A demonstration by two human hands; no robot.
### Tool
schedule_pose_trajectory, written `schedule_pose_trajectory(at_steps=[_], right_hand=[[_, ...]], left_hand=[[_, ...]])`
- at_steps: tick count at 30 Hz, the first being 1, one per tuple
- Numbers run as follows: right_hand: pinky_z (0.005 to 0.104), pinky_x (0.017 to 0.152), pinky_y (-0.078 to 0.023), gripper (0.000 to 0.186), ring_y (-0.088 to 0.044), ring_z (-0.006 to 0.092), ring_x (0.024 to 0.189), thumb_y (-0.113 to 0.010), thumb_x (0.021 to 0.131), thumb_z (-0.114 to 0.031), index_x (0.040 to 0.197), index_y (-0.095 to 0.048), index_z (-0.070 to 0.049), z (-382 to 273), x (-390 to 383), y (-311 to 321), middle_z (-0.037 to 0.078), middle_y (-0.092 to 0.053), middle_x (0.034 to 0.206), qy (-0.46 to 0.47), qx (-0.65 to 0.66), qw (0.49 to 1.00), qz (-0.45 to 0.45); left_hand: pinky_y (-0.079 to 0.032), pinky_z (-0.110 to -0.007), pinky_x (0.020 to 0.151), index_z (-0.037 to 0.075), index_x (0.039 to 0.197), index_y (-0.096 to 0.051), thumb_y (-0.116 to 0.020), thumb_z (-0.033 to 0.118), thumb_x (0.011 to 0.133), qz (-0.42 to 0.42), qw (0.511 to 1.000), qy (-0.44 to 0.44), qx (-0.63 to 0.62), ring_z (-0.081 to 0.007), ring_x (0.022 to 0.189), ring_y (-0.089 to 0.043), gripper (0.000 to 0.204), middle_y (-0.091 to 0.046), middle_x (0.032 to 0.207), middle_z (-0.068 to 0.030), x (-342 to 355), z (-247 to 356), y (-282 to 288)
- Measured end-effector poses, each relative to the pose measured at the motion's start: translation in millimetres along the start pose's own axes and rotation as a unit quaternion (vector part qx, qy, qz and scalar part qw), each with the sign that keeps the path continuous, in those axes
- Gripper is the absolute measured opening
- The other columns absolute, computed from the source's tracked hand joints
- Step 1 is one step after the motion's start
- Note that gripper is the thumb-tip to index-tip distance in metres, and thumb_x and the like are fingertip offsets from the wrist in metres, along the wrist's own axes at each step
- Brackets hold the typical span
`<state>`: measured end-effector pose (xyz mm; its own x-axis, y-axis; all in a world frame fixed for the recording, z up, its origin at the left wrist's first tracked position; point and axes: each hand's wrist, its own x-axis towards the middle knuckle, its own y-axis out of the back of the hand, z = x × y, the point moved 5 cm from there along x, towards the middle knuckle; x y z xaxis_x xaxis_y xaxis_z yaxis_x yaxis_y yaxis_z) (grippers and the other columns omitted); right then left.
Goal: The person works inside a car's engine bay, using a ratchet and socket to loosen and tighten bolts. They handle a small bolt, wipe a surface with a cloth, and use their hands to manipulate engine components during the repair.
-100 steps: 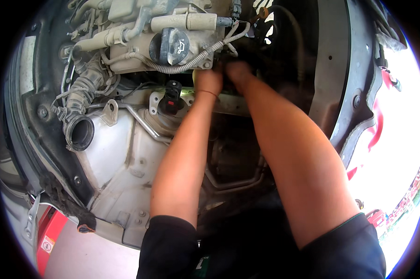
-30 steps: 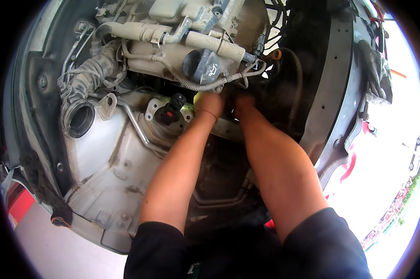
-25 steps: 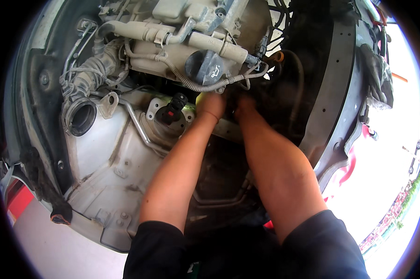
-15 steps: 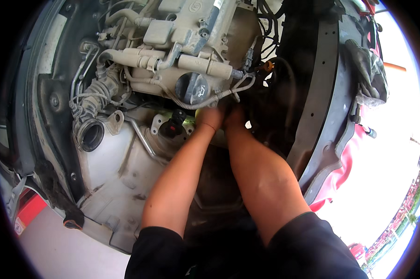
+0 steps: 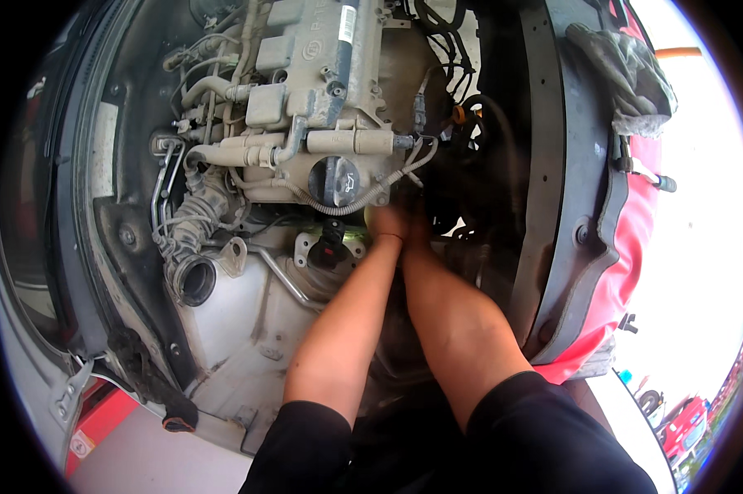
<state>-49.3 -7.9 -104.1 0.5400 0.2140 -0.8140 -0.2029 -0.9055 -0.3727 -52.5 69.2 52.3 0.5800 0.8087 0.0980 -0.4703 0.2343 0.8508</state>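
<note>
Two hands (image 5: pixel 388 221), grip impossible to tell, ribbed hose (image 5: pixel 330 212) near, black cap (image 5: pixel 332 182), engine (image 5: pixel 325 74) beyond

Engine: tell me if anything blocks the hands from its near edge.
Nothing visible blocks the left hand or right hand: both are at the near edge of the engine. The ribbed tube passes beyond the left hand; deeper is too dark to tell.

Crumpled grey cloth (image 5: pixel 636 81), red cover (image 5: pixel 628 267), red vehicle (image 5: pixel 682 428)
</note>
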Motion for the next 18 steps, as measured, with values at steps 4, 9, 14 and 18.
schedule_pose_trajectory(at_steps=[4, 9, 14, 18], right_hand=[[0.0332, 0.091, -0.047, 0.046, -0.055, 0.0235, 0.108, -0.033, 0.103, -0.034, 0.129, -0.049, 0.000, -13, 16, 10, 0.015, -0.056, 0.123, 0.159, -0.146, 0.973, -0.082], [0.0335, 0.096, -0.043, 0.044, -0.054, 0.0231, 0.109, -0.035, 0.102, -0.033, 0.124, -0.053, 0.001, -14, 89, 43, 0.013, -0.058, 0.120, 0.221, -0.183, 0.948, -0.139], [0.0343, 0.095, -0.044, 0.045, -0.057, 0.0247, 0.103, -0.039, 0.101, -0.036, 0.121, -0.056, 0.000, 16, 63, 20, 0.014, -0.060, 0.117, 0.200, -0.290, 0.935, -0.039], [0.0353, 0.095, -0.044, 0.047, -0.057, 0.0251, 0.103, -0.038, 0.101, -0.039, 0.121, -0.057, 0.000, 10, 94, 41, 0.015, -0.061, 0.115, 0.007, 0.138, 0.987, -0.085]], left_hand=[[-0.045, -0.047, 0.087, 0.002, 0.107, -0.063, -0.057, 0.040, 0.088, -0.061, 0.998, -0.016, -0.022, -0.0405, 0.101, -0.058, 0.043, -0.064, 0.106, -0.0217, 3, -10, -11], [-0.046, -0.046, 0.086, 0.001, 0.103, -0.064, -0.063, 0.035, 0.085, -0.031, 0.993, -0.114, 0.018, -0.0377, 0.098, -0.061, 0.038, -0.065, 0.105, -0.0200, 13, 60, 5], [-0.048, -0.042, 0.083, -0.001, 0.102, -0.064, -0.070, 0.029, 0.081, 0.003, 0.993, -0.009, -0.115, -0.0364, 0.094, -0.063, 0.038, -0.067, 0.099, -0.0202, 13, 4, 10], [-0.049, -0.043, 0.079, -0.003, 0.097, -0.065, -0.067, 0.033, 0.082, -0.045, 0.990, 0.002, -0.130, -0.0383, 0.091, -0.064, 0.039, -0.067, 0.096, -0.0221, 5, 34, -6]])
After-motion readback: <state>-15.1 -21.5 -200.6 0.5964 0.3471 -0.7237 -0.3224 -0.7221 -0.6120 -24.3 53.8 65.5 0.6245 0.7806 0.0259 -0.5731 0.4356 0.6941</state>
